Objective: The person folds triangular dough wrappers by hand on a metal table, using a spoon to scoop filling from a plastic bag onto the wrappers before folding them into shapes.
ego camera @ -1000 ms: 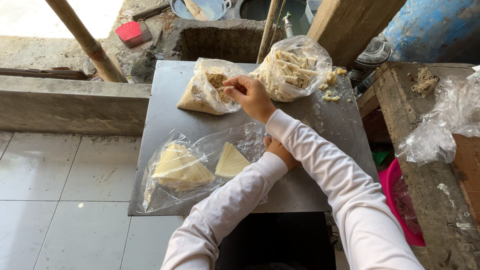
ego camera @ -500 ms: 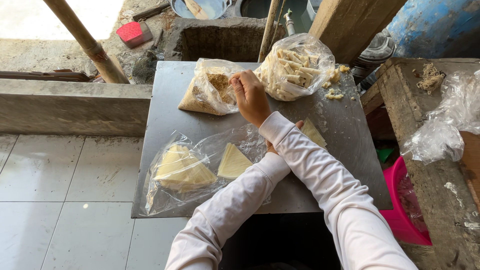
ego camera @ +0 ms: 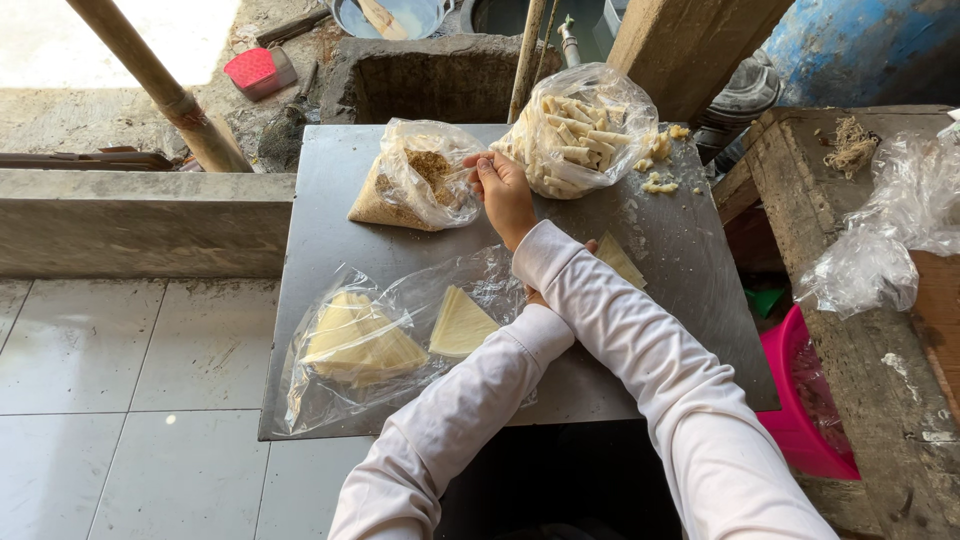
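Note:
My arms are crossed over a grey metal table (ego camera: 330,250). My right hand (ego camera: 503,190) reaches to the open mouth of a clear bag of brown crumbs (ego camera: 415,185), its fingertips pinched on the plastic edge. Most of my left hand (ego camera: 585,250) is hidden under the right sleeve. One finger shows against a pale yellow pastry triangle (ego camera: 620,262), which it holds just above the table. A bag of pale sticks (ego camera: 580,130) lies right of my right hand. A flat clear bag (ego camera: 330,400) holds two stacks of yellow triangles (ego camera: 360,340).
Loose stick pieces (ego camera: 655,160) lie on the table's far right. A pink tub (ego camera: 800,390) stands below the right edge, beside a rough bench with crumpled plastic (ego camera: 880,240). A concrete trough (ego camera: 430,80), a wooden pole (ego camera: 160,85) and a low wall (ego camera: 140,220) border the far side.
My right hand has drawn back from inside the crumb bag to its mouth. My left hand has shifted right under the sleeve, and the pastry triangle has come into view.

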